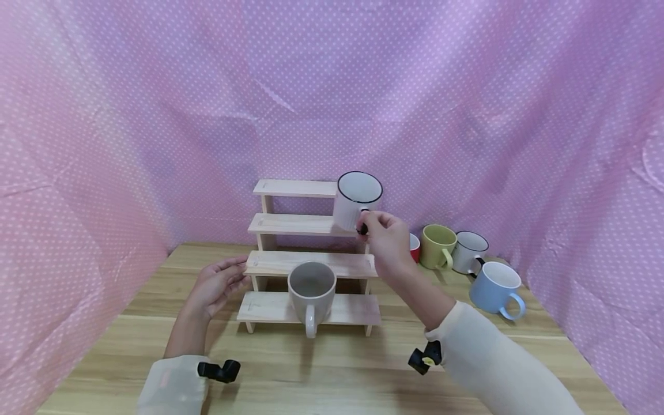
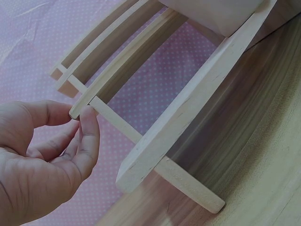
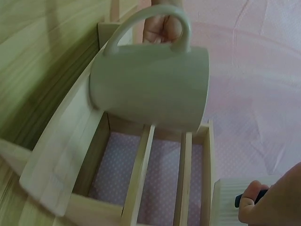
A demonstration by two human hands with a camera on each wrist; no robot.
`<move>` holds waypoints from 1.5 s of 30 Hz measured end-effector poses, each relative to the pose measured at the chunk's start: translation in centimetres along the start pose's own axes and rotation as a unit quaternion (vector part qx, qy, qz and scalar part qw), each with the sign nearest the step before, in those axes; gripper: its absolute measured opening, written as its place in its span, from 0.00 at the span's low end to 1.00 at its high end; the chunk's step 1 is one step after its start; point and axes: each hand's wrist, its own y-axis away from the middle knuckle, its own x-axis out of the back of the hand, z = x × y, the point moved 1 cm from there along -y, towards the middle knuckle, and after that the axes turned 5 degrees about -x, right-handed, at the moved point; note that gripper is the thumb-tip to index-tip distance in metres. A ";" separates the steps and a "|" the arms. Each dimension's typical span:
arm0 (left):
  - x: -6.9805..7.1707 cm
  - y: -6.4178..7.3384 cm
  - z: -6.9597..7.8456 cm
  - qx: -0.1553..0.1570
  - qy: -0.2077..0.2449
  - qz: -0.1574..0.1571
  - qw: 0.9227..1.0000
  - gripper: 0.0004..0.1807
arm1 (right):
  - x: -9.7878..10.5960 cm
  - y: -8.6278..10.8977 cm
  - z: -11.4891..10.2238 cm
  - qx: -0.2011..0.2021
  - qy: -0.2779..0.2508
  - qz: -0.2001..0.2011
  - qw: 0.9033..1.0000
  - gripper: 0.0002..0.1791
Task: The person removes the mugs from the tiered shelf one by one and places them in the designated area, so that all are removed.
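Observation:
A pale wooden stepped shelf (image 1: 282, 263) stands on the table, with a grey mug (image 1: 312, 297) on its lowest step, handle facing the front. At the left end, my left hand (image 1: 220, 284) pinches the tip of a step board (image 2: 127, 56) between thumb and finger. My right hand (image 1: 390, 245) grips the dark handle of a white ribbed mug (image 1: 344, 208) with a black rim. This mug is upright and overlaps the right ends of the two upper steps in the head view. In the right wrist view, the grey mug (image 3: 146, 87) hides part of the shelf.
Right of the shelf stand a red mug (image 1: 414, 246), partly hidden by my right arm, a yellow-green mug (image 1: 436, 248), another white black-rimmed mug (image 1: 467, 253) and a light blue mug (image 1: 490, 288). Pink dotted cloth (image 1: 311, 115) hangs behind the wooden table (image 1: 311, 374).

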 end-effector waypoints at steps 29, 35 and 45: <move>-0.1 -0.1 -0.1 -0.001 0.006 0.002 1.000 0.29 | 12.3 -1.4 2.4 -0.028 -0.005 0.092 0.995 0.12; 0.0 -0.1 -0.1 0.000 0.006 0.006 1.000 0.29 | 14.6 -1.5 3.6 -0.029 -0.004 0.115 0.993 0.14; 0.0 0.0 0.0 0.007 0.009 0.008 1.000 0.30 | 18.7 -1.1 5.2 -0.038 0.003 0.133 0.990 0.16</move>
